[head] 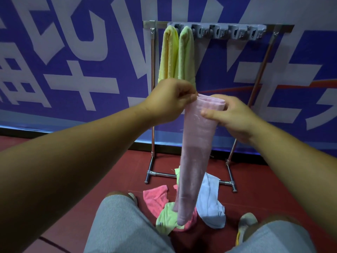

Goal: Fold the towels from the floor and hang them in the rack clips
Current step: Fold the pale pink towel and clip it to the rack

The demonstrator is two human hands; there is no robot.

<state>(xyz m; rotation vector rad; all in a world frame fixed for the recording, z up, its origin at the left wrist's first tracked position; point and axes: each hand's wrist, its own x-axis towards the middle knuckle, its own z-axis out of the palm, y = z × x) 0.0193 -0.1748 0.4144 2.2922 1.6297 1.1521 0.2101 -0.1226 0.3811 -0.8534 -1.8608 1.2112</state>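
Note:
A pale pink towel (197,143), folded into a long narrow strip, hangs down in front of me. My left hand (169,99) pinches its top left corner and my right hand (231,115) grips its top right edge, thumb across the front. Behind it stands a metal rack (255,27) with a grey row of clips (228,32). A yellow towel (168,53) and a light green towel (186,55) hang from the two leftmost clips. On the floor lie a pink towel (155,198), a green towel (165,220) and a light blue towel (209,203).
The rack stands against a blue banner wall (73,52) on a red floor (273,189). Its metal feet (151,173) sit just behind the towel pile. My knees in grey shorts (118,225) are at the bottom of the view.

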